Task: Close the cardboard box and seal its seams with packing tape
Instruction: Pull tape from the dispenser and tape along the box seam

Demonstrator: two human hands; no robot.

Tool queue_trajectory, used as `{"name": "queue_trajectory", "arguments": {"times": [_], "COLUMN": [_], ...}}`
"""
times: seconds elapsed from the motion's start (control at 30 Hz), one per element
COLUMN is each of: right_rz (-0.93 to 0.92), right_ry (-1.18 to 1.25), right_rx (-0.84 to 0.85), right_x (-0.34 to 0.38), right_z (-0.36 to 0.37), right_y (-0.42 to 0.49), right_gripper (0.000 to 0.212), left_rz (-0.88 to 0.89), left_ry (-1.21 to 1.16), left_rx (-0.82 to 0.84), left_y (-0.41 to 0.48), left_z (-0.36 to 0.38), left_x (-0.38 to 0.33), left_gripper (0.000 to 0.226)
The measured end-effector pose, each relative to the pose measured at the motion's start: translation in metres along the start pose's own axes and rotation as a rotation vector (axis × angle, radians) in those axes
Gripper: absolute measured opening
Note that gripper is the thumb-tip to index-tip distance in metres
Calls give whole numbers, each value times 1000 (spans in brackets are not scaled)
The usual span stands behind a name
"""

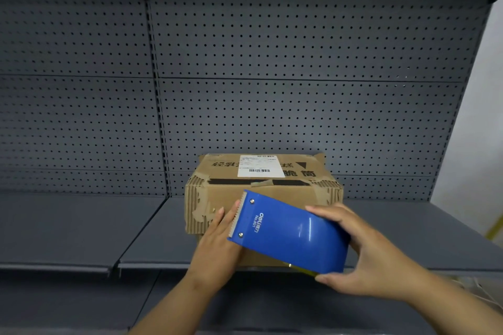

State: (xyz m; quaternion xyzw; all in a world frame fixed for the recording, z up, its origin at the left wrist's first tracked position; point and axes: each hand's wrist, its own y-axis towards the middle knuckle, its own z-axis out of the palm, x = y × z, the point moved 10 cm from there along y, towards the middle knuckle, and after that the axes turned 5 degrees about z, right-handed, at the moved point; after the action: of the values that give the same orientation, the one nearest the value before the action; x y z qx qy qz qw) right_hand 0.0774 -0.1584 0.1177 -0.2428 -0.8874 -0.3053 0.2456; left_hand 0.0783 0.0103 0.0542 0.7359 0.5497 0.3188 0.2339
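Observation:
A worn cardboard box (261, 185) sits on the grey shelf, flaps down, with a white shipping label (260, 166) on top and a dark gap along the middle seam. In front of it my right hand (364, 255) grips a blue tape dispenser (288, 234) by its rounded rear, thumb below and fingers over the top. The dispenser's toothed blade end points up-left. My left hand (217, 245) lies with straight fingers against the box's front face, its fingertips at the blade edge. I cannot see any tape drawn out.
The box stands on a dark grey metal shelf (81, 231) backed by perforated pegboard (272, 62). The shelf's front edge runs just below my hands. A pale wall (479, 130) shows at the right.

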Motion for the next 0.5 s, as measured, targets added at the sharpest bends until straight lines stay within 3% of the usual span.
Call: {"name": "queue_trajectory", "arguments": {"times": [0.07,0.13,0.2,0.27,0.33,0.37,0.43,0.5], "right_rz": [-16,-25,-37,-40,-47,-51,-69,-96], "right_ry": [-10,-22,-24,-17,-21,-31,-63,-99], "right_rx": [-4,-14,-17,-16,-15,-12,-5,-1], "right_x": [1,2,3,4,5,6,8,11], "right_z": [2,2,4,4,4,4,4,4], "right_y": [1,4,7,8,8,7,6,3], "right_gripper": [84,85,84,84,84,85,84,83], "left_rz": [-42,-147,-247,-328,-427,-519,-788,-1010], "left_ry": [-81,-240,-324,-411,-635,-778,-1088,-1364], "left_rx": [34,44,258,335,197,113,48,-45], "left_y": [-4,-6,-12,-13,-5,-1,-5,-8], "left_z": [3,3,23,15,-15,-24,-16,-5], "left_x": [4,13,18,17,12,14,24,33], "left_gripper": [83,45,58,53,15,16,38,36]}}
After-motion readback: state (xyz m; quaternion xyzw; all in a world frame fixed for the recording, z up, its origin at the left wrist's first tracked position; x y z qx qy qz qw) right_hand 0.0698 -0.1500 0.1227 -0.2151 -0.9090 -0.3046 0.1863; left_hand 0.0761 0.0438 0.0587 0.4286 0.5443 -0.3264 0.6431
